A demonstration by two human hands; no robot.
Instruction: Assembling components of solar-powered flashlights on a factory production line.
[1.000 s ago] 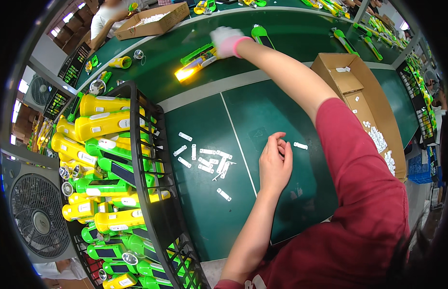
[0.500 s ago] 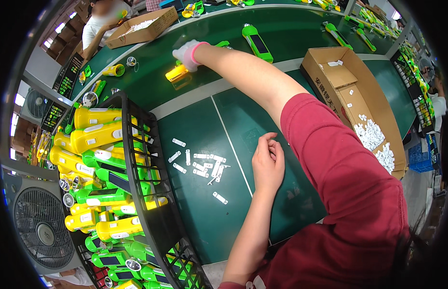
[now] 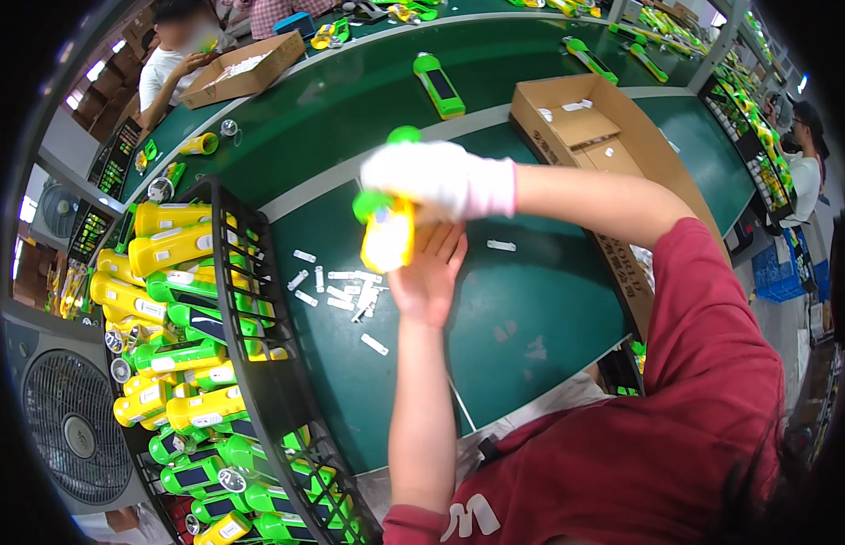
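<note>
My right hand [image 3: 432,178], in a white glove with a pink cuff, is closed round a yellow and green flashlight [image 3: 388,238]. The flashlight's yellow end points down toward me and glares bright. Some green [image 3: 404,134] shows past the far side of the glove. Just below it, my bare left hand [image 3: 429,277] lies palm up with its fingers stretched out, and the gloved hand partly overlaps the fingertips. Whether the left hand touches the flashlight I cannot tell. Several small white plastic strips [image 3: 342,292] are scattered left of my left hand; one more strip [image 3: 501,245] lies to its right.
A black crate [image 3: 259,363] full of yellow and green flashlights stands at the left, near a grey fan [image 3: 77,436]. At the right is a long cardboard box [image 3: 613,132]. A green flashlight [image 3: 439,86] lies on the far green belt. Across it, a person sits behind another cardboard box [image 3: 245,73].
My right hand has come back from the far belt with the flashlight, over the near table. My left hand has moved left and turned palm up, its fingers opening. The view has shifted slightly.
</note>
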